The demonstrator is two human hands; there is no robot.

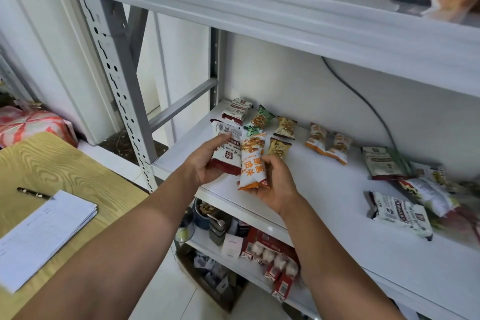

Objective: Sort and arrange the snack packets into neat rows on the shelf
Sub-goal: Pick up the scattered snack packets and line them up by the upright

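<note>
With the left grip (205,163) clamped on a red packet (226,156), thumb across its upper face, and the right grip (275,184) clamped from below on an orange packet (253,161), both held just above the shelf (324,189) near its front-left corner.

Sort by kind before setting down. Lay the red packet next to the other red one (237,109) at the back-left corner, long sides parallel and ends level. Carry the orange packet rightwards to the orange pair (318,138) lying mid-shelf towards the back edge, and place it just beside them; better, square all three to the back edge, since the pair lies at a slant.

Put down one packet at a time, freeing a grip to nudge neighbours straight. Lower flat, print up, and let go only once resting on the shelf: puffy, glossy wrappers, probably quick to slide if dropped. Mind the beige packet (279,147) just behind the right fingertips (267,160), and leave the green (259,119) undisturbed.

Keep a gap between kinds, so that each row reads clearly from the front edge. Afterwards, draw from the loose heap (428,195) near the right edge, one kind at a time.
</note>
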